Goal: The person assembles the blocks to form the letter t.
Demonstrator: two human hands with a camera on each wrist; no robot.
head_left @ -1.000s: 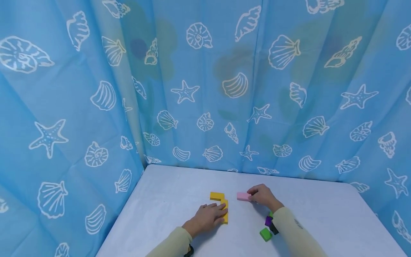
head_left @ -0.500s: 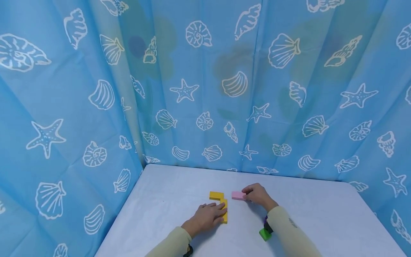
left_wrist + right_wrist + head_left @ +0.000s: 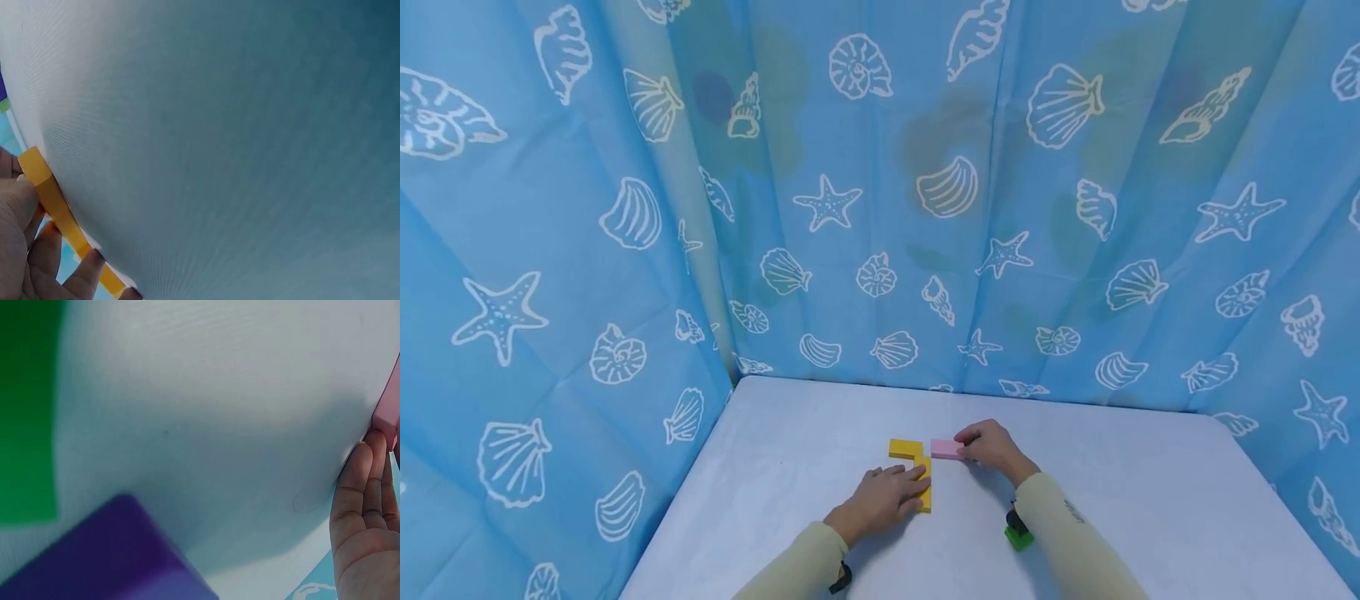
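My left hand (image 3: 883, 497) lies over a yellow block (image 3: 922, 468) that points away from me, its extended fingers touching the block. In the left wrist view the fingertips sit along this yellow block (image 3: 59, 209). A second yellow block (image 3: 906, 448) lies crosswise at its far end, the corners close together. My right hand (image 3: 992, 448) pinches the right end of a pink block (image 3: 946, 449) between thumb and fingers. The pink block lies flat, just right of the yellow ones, with a small gap between. In the right wrist view only its end shows by the fingertips.
A green block (image 3: 1018, 539) lies beside my right wrist, partly covered by the wrist strap. In the right wrist view a purple block (image 3: 119, 556) and a green block (image 3: 28, 412) are close to the camera. A blue shell-patterned curtain (image 3: 865, 217) borders the white table (image 3: 1112, 467).
My right hand has slid the pink block left, toward the yellow blocks. My left hand stays on its yellow block. The right forearm now covers more of the small blocks beside it.
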